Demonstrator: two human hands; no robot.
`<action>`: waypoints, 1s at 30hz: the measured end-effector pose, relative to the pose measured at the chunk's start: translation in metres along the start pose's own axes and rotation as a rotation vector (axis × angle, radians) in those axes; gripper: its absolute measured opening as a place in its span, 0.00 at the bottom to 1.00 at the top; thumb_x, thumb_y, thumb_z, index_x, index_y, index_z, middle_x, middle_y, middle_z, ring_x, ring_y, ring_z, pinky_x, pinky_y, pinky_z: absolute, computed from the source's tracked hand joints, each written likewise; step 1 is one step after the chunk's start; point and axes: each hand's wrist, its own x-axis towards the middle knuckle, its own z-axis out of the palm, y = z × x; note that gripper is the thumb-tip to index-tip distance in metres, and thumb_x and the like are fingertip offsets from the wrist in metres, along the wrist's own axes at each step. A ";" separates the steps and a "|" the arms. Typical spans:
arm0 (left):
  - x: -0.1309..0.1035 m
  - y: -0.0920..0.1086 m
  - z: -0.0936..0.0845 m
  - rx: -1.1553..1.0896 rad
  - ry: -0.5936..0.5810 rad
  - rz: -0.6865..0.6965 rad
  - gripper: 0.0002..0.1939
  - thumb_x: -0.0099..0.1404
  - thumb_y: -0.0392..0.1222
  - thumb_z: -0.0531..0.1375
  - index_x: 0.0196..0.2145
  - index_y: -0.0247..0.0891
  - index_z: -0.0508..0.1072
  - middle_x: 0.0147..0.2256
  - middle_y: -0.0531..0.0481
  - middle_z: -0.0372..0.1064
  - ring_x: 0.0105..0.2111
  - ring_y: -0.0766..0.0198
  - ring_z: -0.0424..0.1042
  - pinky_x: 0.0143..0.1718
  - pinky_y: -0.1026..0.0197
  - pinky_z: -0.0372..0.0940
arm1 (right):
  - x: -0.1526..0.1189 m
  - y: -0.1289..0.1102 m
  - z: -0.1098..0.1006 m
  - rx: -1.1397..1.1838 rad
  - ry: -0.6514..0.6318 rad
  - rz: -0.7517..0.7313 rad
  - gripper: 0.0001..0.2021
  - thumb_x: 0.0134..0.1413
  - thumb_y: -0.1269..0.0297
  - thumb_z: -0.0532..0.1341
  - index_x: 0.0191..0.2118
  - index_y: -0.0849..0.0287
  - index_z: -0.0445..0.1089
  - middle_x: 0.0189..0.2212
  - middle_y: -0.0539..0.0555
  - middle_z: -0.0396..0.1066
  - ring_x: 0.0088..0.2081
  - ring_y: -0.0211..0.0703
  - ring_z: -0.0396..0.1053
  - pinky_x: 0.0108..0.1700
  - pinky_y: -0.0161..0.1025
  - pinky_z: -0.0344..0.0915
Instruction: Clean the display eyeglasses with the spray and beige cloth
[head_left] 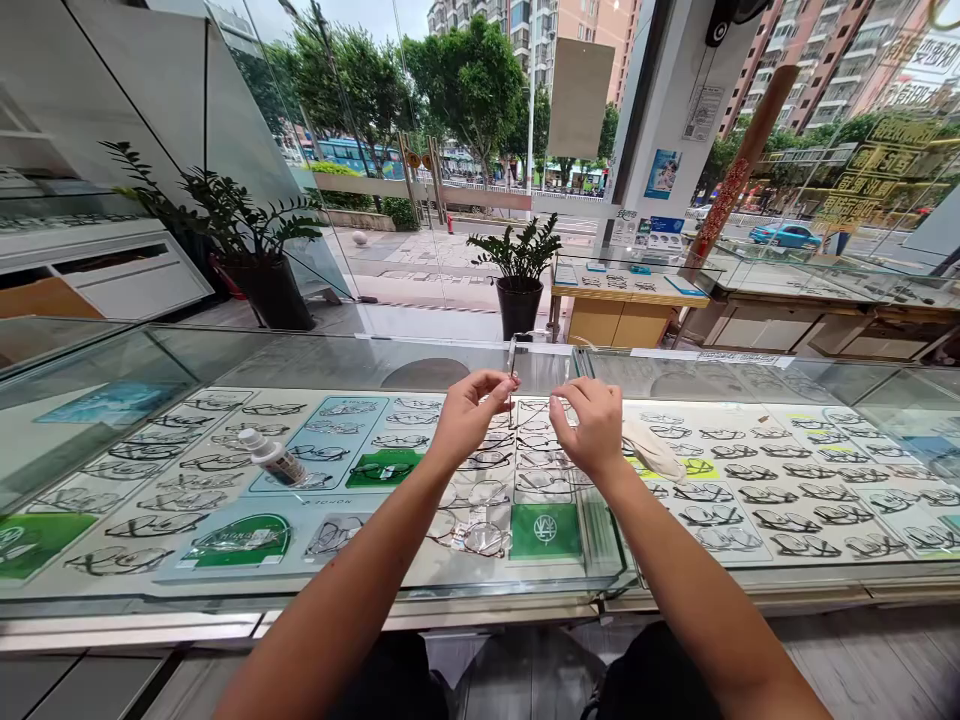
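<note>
My left hand (474, 415) is raised over the glass display counter, thumb and fingers pinched on a thin pair of eyeglasses (512, 358). One dark temple of the glasses stands almost upright at the fingertips, and a fine, pale rim seems to stretch away to the right above the counter. My right hand (591, 425) hovers just to the right, a small gap from the left. Its fingers are curled with the thumb close to the forefinger; whatever they pinch is too thin to make out. A pale cloth (652, 450) lies on the glass beside the right wrist.
A white-capped spray bottle (271, 457) stands on the counter to the left. Under the glass top (330, 350) lie rows of eyeglass frames and a green card (546, 530). Beyond are a potted plant (519, 290), a wooden display table (622, 320) and glass walls facing the street.
</note>
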 end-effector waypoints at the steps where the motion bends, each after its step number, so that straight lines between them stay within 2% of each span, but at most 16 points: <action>1: 0.001 0.000 -0.001 -0.019 0.020 0.003 0.21 0.63 0.61 0.71 0.38 0.38 0.79 0.45 0.43 0.79 0.49 0.54 0.77 0.45 0.54 0.79 | 0.000 0.001 0.001 -0.020 -0.004 0.006 0.10 0.71 0.63 0.60 0.37 0.55 0.76 0.36 0.54 0.79 0.38 0.47 0.70 0.46 0.49 0.54; 6: 0.004 -0.001 -0.004 -0.093 0.123 0.040 0.21 0.62 0.59 0.72 0.39 0.38 0.80 0.46 0.43 0.79 0.48 0.55 0.77 0.47 0.52 0.78 | -0.002 0.003 0.004 -0.055 -0.061 -0.023 0.17 0.70 0.63 0.60 0.27 0.56 0.70 0.27 0.52 0.75 0.34 0.46 0.64 0.44 0.49 0.52; 9: 0.005 -0.003 -0.003 -0.091 0.121 0.048 0.21 0.62 0.59 0.72 0.39 0.39 0.80 0.45 0.43 0.79 0.48 0.55 0.77 0.47 0.52 0.78 | -0.002 0.000 0.003 -0.012 -0.090 -0.012 0.18 0.71 0.62 0.60 0.26 0.56 0.70 0.27 0.52 0.74 0.34 0.46 0.63 0.44 0.49 0.52; 11: 0.003 -0.003 -0.002 -0.073 0.093 0.041 0.20 0.63 0.59 0.72 0.38 0.39 0.79 0.46 0.43 0.78 0.49 0.54 0.77 0.47 0.52 0.77 | -0.001 -0.003 0.001 0.087 -0.097 0.031 0.15 0.71 0.61 0.60 0.30 0.55 0.74 0.30 0.54 0.77 0.36 0.48 0.66 0.45 0.50 0.55; 13: 0.000 -0.001 0.000 -0.033 0.054 0.046 0.19 0.63 0.58 0.71 0.37 0.39 0.79 0.49 0.42 0.78 0.51 0.51 0.76 0.45 0.52 0.77 | -0.001 -0.007 -0.001 0.267 -0.116 0.081 0.10 0.70 0.59 0.61 0.41 0.55 0.78 0.39 0.56 0.80 0.42 0.51 0.71 0.48 0.50 0.61; 16: -0.005 0.001 0.004 0.049 -0.011 0.093 0.16 0.65 0.56 0.71 0.35 0.39 0.80 0.53 0.40 0.76 0.55 0.48 0.75 0.47 0.51 0.76 | -0.001 -0.014 0.000 0.542 -0.181 0.149 0.16 0.68 0.56 0.64 0.57 0.54 0.76 0.52 0.59 0.79 0.53 0.54 0.74 0.57 0.52 0.66; 18: -0.009 0.003 0.006 0.082 -0.049 0.115 0.14 0.64 0.54 0.71 0.33 0.39 0.81 0.54 0.40 0.76 0.57 0.47 0.74 0.51 0.49 0.74 | -0.003 -0.017 0.003 0.648 -0.214 0.193 0.17 0.67 0.54 0.66 0.57 0.53 0.76 0.55 0.59 0.79 0.56 0.54 0.74 0.59 0.53 0.68; 20: -0.012 0.005 0.010 0.059 -0.069 0.081 0.14 0.63 0.53 0.72 0.32 0.39 0.81 0.54 0.40 0.76 0.57 0.47 0.74 0.54 0.47 0.73 | -0.005 -0.020 0.006 0.721 -0.234 0.231 0.16 0.66 0.54 0.66 0.55 0.53 0.78 0.54 0.59 0.80 0.55 0.54 0.75 0.57 0.52 0.70; 25: -0.024 0.020 0.020 -0.081 -0.095 -0.115 0.16 0.58 0.53 0.73 0.30 0.37 0.80 0.54 0.38 0.77 0.51 0.47 0.78 0.49 0.47 0.75 | -0.011 -0.025 0.008 0.835 -0.222 0.349 0.13 0.64 0.53 0.67 0.48 0.54 0.80 0.48 0.57 0.82 0.50 0.53 0.78 0.55 0.51 0.72; 28: -0.041 0.034 0.017 0.147 -0.082 -0.008 0.10 0.67 0.49 0.67 0.35 0.40 0.83 0.55 0.39 0.77 0.57 0.47 0.75 0.53 0.48 0.73 | -0.012 -0.024 0.005 0.839 -0.203 0.380 0.13 0.63 0.52 0.68 0.44 0.54 0.82 0.45 0.57 0.83 0.48 0.54 0.79 0.56 0.53 0.71; 30: -0.055 0.041 0.007 0.363 0.041 0.148 0.09 0.71 0.46 0.63 0.42 0.43 0.83 0.56 0.41 0.75 0.60 0.50 0.73 0.57 0.47 0.71 | -0.011 -0.021 0.003 0.830 -0.196 0.388 0.13 0.64 0.51 0.68 0.44 0.54 0.82 0.46 0.57 0.84 0.50 0.54 0.79 0.59 0.54 0.70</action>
